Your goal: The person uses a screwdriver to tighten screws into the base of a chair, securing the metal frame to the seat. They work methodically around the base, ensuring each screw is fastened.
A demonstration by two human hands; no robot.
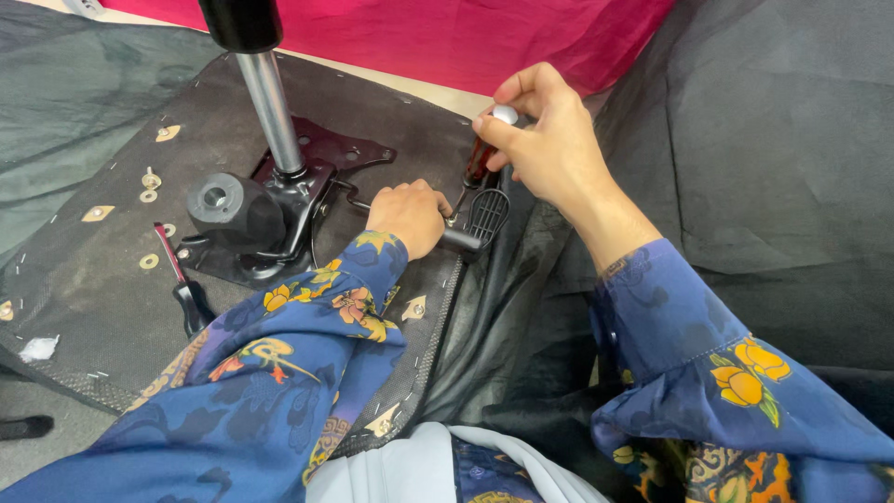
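screwdriver [479,160]: red-black handle, silver cap, frame centre | right hand [549,144] grip pinching it | left hand [408,214] grip clenched on black lever [461,240]

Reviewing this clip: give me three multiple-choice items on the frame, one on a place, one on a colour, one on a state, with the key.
1. Where does the spare screwdriver lie?
A. on the seat underside, left of the metal plate
B. on the pink cloth
C. in the left hand

2. What colour is the cloth at the top?
A. green
B. pink
C. white

3. What is the right hand doing?
A. resting open
B. gripping a red-handled screwdriver upright
C. holding the steel column

Key: 1 A, it rests on the seat underside beside the metal plate; 2 B, it is plainly pink; 3 B, its fingers close around the red-handled screwdriver.
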